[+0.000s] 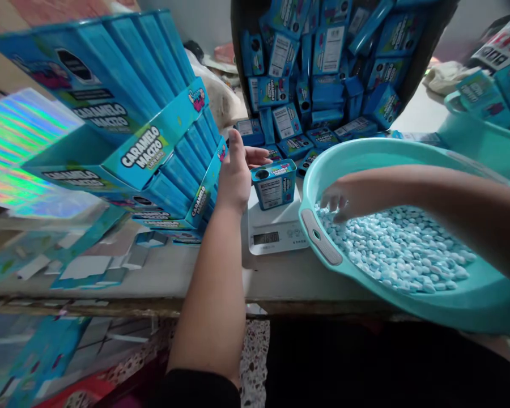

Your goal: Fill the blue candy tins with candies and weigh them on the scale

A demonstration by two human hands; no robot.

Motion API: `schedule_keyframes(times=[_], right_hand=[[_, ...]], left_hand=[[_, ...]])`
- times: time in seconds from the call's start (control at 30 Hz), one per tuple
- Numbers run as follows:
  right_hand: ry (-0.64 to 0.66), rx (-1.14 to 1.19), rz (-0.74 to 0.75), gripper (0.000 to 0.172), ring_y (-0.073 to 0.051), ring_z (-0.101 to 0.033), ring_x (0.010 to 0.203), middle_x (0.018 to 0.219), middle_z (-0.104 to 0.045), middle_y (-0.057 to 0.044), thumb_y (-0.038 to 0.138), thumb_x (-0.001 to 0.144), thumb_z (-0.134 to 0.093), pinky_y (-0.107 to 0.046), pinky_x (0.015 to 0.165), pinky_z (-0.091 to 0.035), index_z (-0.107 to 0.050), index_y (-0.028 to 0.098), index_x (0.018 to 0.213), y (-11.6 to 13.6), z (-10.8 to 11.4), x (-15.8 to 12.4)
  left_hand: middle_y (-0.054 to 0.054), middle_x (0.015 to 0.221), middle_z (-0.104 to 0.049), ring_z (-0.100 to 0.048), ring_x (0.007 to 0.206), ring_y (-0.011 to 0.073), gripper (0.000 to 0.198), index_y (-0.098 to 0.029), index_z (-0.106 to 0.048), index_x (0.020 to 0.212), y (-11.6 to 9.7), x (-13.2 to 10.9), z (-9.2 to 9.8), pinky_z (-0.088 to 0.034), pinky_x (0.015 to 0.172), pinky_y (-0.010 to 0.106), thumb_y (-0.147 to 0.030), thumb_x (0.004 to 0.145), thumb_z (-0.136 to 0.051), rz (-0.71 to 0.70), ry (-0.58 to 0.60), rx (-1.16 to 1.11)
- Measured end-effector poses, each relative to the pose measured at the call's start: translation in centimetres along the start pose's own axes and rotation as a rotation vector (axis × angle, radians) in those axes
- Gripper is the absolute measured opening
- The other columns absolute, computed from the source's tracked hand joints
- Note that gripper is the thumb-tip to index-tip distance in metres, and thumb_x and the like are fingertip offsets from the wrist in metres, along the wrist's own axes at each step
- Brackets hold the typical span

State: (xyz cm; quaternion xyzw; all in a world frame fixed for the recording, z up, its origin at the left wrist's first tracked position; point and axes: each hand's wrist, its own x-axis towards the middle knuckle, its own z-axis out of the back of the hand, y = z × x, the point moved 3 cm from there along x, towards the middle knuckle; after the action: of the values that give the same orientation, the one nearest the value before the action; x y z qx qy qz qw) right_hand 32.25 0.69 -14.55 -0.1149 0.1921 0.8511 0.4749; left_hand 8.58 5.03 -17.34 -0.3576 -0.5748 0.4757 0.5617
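A small blue candy box point(274, 191) stands upright on a white digital scale point(276, 241), whose display is lit but hard to read. My left hand point(237, 173) is beside the box's left edge, thumb up and fingers stretched out behind it, holding nothing. My right hand point(338, 198) reaches into a turquoise basin point(365, 283), at the left side of a heap of pale blue candies point(408, 249). Its fingers are slightly blurred, loosely bent and apart, with the tips at the candies. I see nothing held in them.
Stacked blue display cartons point(144, 147) filled with boxes rise at the left. A large cardboard carton point(238, 51) full of small candy boxes stands behind the scale, with more boxes spilled before it. Another turquoise basin point(463, 133) holds boxes at right. Cardboard scraps point(85, 266) lie left.
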Motion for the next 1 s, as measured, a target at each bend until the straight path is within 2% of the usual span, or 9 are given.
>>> schedule_keyframes(times=[0.1, 0.2, 0.3, 0.4, 0.47, 0.53, 0.73, 0.83, 1.0], right_hand=[[0.047, 0.077, 0.12, 0.022, -0.009, -0.052, 0.059, 0.08, -0.071, -0.004, 0.035, 0.082, -0.073, -0.024, 0.059, -0.04, -0.074, 0.013, 0.086, 1.0, -1.2, 0.7], [0.107, 0.049, 0.184, 0.033, -0.011, -0.052, 0.061, 0.084, -0.072, -0.004, 0.044, 0.08, -0.073, -0.026, 0.059, -0.041, -0.074, 0.013, 0.09, 2.0, -1.1, 0.8], [0.167, -0.027, 0.147, 0.033, -0.012, -0.051, 0.06, 0.082, -0.072, -0.002, 0.045, 0.077, -0.075, -0.028, 0.057, -0.04, -0.075, 0.016, 0.092, 2.0, -0.6, 0.4], [0.144, -0.06, 0.11, 0.023, -0.012, -0.051, 0.058, 0.077, -0.071, 0.001, 0.04, 0.076, -0.075, -0.029, 0.057, -0.038, -0.076, 0.019, 0.086, 1.8, -0.1, 0.1], [0.077, -0.085, 0.095, 0.013, -0.013, -0.053, 0.059, 0.074, -0.071, 0.001, 0.033, 0.077, -0.073, -0.028, 0.057, -0.037, -0.075, 0.02, 0.08, 1.8, 0.5, -0.1], [-0.056, -0.079, 0.086, 0.008, -0.012, -0.055, 0.06, 0.071, -0.07, 0.001, 0.025, 0.08, -0.069, -0.028, 0.057, -0.036, -0.075, 0.021, 0.077, 2.1, 1.8, -0.3], [-0.527, 0.039, 0.016, 0.017, -0.011, -0.063, 0.068, 0.076, -0.073, -0.001, 0.024, 0.082, -0.074, -0.026, 0.065, -0.041, -0.08, 0.015, 0.096, 3.3, 6.7, -0.8], [-0.626, 0.113, 0.013, 0.021, -0.01, -0.062, 0.067, 0.075, -0.072, 0.0, 0.025, 0.082, -0.075, -0.025, 0.066, -0.041, -0.08, 0.012, 0.098, 3.7, 7.3, -1.2], [-0.663, 0.152, -0.025, 0.021, -0.011, -0.063, 0.07, 0.079, -0.073, 0.001, 0.025, 0.084, -0.073, -0.026, 0.068, -0.043, -0.08, 0.016, 0.101, 4.5, 7.1, -1.3]], left_hand=[[0.007, 0.071, -0.068, -0.069, 0.079, 0.0184, 0.084, -0.018, -0.073, 0.085, 0.6, 0.2, 0.0, -0.053, 0.069, 0.029, -0.082, 0.092, -0.02, 0.093, 0.024, -0.057], [0.007, 0.072, -0.069, -0.069, 0.075, 0.019, 0.079, -0.021, -0.073, 0.085, 1.1, 0.4, 0.2, -0.051, 0.062, 0.028, -0.084, 0.089, -0.026, 0.102, 0.017, -0.059], [0.008, 0.073, -0.07, -0.069, 0.074, 0.0194, 0.074, -0.023, -0.073, 0.087, 1.4, 0.5, 0.3, -0.049, 0.059, 0.029, -0.084, 0.088, -0.03, 0.109, 0.017, -0.068], [0.008, 0.072, -0.071, -0.069, 0.073, 0.0189, 0.076, -0.022, -0.073, 0.085, 1.4, 0.6, 0.5, -0.049, 0.059, 0.029, -0.083, 0.089, -0.028, 0.133, -0.032, -0.088], [0.009, 0.072, -0.071, -0.068, 0.072, 0.0187, 0.077, -0.021, -0.073, 0.083, 1.2, 0.6, 0.7, -0.049, 0.059, 0.029, -0.083, 0.089, -0.028, 0.139, -0.066, -0.087], [0.009, 0.073, -0.072, -0.068, 0.071, 0.0187, 0.077, -0.02, -0.073, 0.08, 1.0, 0.6, 0.9, -0.049, 0.06, 0.03, -0.083, 0.089, -0.029, 0.129, -0.081, -0.073], [0.009, 0.078, -0.074, -0.069, 0.074, 0.0188, 0.075, -0.02, -0.072, 0.078, 0.1, 0.1, 1.2, -0.048, 0.063, 0.03, -0.081, 0.09, -0.029, 0.082, -0.07, 0.001], [0.009, 0.08, -0.074, -0.07, 0.077, 0.0197, 0.075, -0.021, -0.071, 0.08, -0.1, 0.1, 1.3, -0.049, 0.064, 0.031, -0.083, 0.089, -0.03, 0.108, -0.065, -0.02], [0.009, 0.085, -0.074, -0.072, 0.083, 0.0211, 0.078, -0.021, -0.069, 0.082, -0.7, 0.0, 1.4, -0.052, 0.068, 0.032, -0.085, 0.087, -0.026, 0.115, -0.039, -0.054]])
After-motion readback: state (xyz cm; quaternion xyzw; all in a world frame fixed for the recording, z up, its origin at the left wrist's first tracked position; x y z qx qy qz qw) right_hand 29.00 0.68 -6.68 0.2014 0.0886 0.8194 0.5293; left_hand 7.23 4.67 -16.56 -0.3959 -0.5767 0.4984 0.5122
